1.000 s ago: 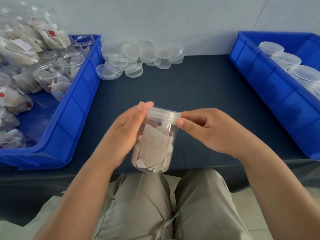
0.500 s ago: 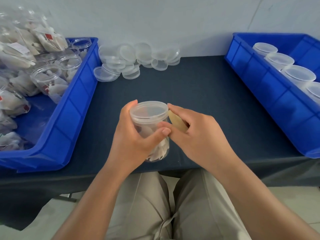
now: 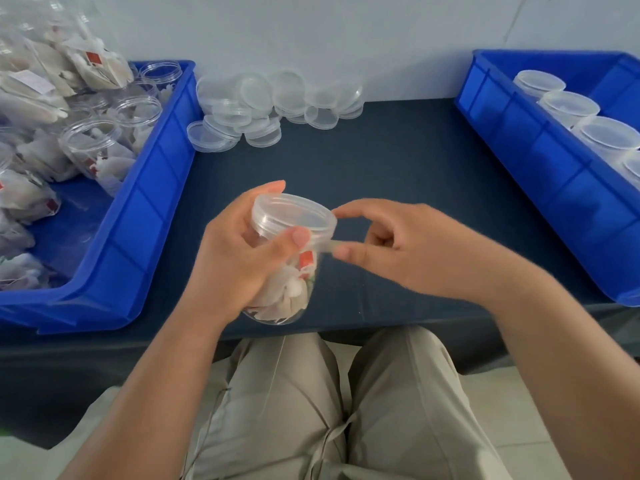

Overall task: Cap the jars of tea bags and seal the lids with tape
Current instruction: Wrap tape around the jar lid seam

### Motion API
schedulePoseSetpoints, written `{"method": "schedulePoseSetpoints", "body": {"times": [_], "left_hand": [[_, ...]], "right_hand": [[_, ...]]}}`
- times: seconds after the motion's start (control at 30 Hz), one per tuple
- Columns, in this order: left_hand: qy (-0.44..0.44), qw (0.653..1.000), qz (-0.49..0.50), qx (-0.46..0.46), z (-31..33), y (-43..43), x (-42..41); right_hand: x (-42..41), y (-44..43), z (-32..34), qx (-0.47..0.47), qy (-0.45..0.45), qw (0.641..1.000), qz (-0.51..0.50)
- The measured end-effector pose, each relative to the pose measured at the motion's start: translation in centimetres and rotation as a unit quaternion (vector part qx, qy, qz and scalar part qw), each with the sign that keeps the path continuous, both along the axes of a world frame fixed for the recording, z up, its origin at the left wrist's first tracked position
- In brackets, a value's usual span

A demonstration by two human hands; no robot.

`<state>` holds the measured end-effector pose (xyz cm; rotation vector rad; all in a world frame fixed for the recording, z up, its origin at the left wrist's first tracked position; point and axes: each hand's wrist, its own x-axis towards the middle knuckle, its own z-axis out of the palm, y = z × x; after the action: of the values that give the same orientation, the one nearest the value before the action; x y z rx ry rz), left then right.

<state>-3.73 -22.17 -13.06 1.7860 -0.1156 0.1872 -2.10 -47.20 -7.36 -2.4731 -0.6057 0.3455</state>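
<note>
- Head view: the left hand [image 3: 239, 258] holds a clear plastic jar [image 3: 287, 271] over the near edge of the worktop [image 3: 398, 161], tilted with its top leaning away from the person.
- The left-hand fingers are wrapped around the cylindrical jar wall; the thumb [image 3: 294, 239] presses just under the lid rim, and one fingertip shows behind the lid.
- A translucent round lid [image 3: 294, 216] with a ribbed skirt sits on the jar mouth.
- Inside the jar lie white, soft-looking tea bags [image 3: 289, 292]; one carries a red tag.
- The right hand [image 3: 408, 247] is just beside the jar. Its thumb and forefinger pinch a strip of clear tape [image 3: 325, 244], which runs from the fingertips to the jar wall under the lid. The strip is thin, glossy and hard to trace.
- The worktop is covered in a dark blue matte surface.
- On the left stands a blue moulded plastic bin [image 3: 152, 202] with ribbed walls. It holds open jars [image 3: 93, 143] and clear bags of tea bags.
- At the rear centre, against the wall, lies a loose pile of spare lids [image 3: 270, 98]: flat, round, translucent.
- On the right stands a second blue bin [image 3: 540, 168] holding a row of capped jars [image 3: 568, 107].
- Below the worktop edge, beige trouser legs [image 3: 346, 410] are visible.
</note>
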Motion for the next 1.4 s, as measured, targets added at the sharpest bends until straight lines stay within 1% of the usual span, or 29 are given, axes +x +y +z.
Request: {"method": "schedulePoseSetpoints", "body": {"times": [0.1,0.17,0.27,0.33,0.4,0.43,0.53,0.57,0.67,0.73,0.87,0.9,0.97,1.03,1.17,1.23,1.27,1.3,1.37,1.4], "left_hand": [[0.065,0.99,-0.074,-0.099,0.2,1.5,0.3],[0.08,0.98,-0.118,-0.142,0.0,2.1,0.3],[0.086,0.965,-0.146,-0.201,-0.2,2.7,0.6],[0.083,0.964,-0.156,-0.199,-0.4,2.9,0.9],[0.082,0.958,-0.193,-0.195,-0.7,2.7,0.9],[0.09,0.949,-0.218,-0.207,-0.9,2.4,0.9],[0.141,0.909,-0.273,-0.282,-1.5,1.6,0.9],[0.152,0.902,-0.275,-0.296,-1.8,1.4,1.0],[0.168,0.899,-0.25,-0.316,-2.3,1.2,1.1],[0.181,0.892,-0.249,-0.332,-2.8,1.4,1.1],[0.196,0.887,-0.272,-0.317,-3.4,1.2,0.9],[0.198,0.892,-0.272,-0.303,-3.4,1.2,0.8],[0.189,0.913,-0.254,-0.258,-3.3,1.5,0.6],[0.171,0.935,-0.221,-0.22,-3.2,1.8,0.5],[0.174,0.973,-0.1,-0.117,-2.2,0.9,-0.2],[0.111,0.992,-0.028,-0.053,-1.8,0.0,-0.5],[0.073,0.997,0.016,-0.024,-1.8,-0.4,-0.7],[0.052,0.998,0.043,-0.007,-1.7,-0.9,-0.8],[0.059,0.997,0.033,-0.027,-1.9,-1.6,-1.4],[0.058,0.998,0.028,-0.018,-2.1,-2.0,-1.7]], "right_hand": [[0.9,-0.9,0.5,-0.012,-0.001,1.0,0.026],[1.0,-1.0,0.3,-0.029,-0.025,0.998,0.042],[0.3,-0.7,-0.6,-0.04,-0.057,0.996,0.058],[-0.1,-0.6,-1.2,-0.033,-0.061,0.996,0.053],[-0.4,-0.2,-1.8,-0.036,-0.057,0.996,0.05],[-0.6,0.0,-1.9,-0.039,-0.061,0.996,0.051],[-0.8,0.4,-2.1,-0.028,-0.065,0.996,0.053],[-0.7,0.4,-2.2,-0.028,-0.06,0.996,0.052],[-0.5,0.1,-2.2,-0.033,-0.046,0.997,0.044],[-0.5,0.1,-2.1,-0.032,-0.045,0.998,0.042],[-0.1,0.3,-2.0,-0.02,-0.034,0.998,0.058],[0.0,0.4,-2.0,-0.011,-0.023,0.998,0.059],[0.1,0.4,-2.0,0.003,-0.005,0.998,0.055],[0.2,0.4,-2.0,0.002,-0.009,0.999,0.045],[0.3,0.0,-2.2,0.011,-0.007,1.0,0.01],[0.2,0.1,-2.4,0.009,-0.018,1.0,-0.016],[0.1,0.2,-2.5,-0.002,-0.031,0.999,-0.029],[0.0,0.4,-2.6,-0.018,-0.044,0.998,-0.038],[-0.4,1.1,-2.9,-0.043,-0.068,0.996,-0.048],[-0.7,1.4,-3.0,-0.045,-0.078,0.995,-0.053]]}}
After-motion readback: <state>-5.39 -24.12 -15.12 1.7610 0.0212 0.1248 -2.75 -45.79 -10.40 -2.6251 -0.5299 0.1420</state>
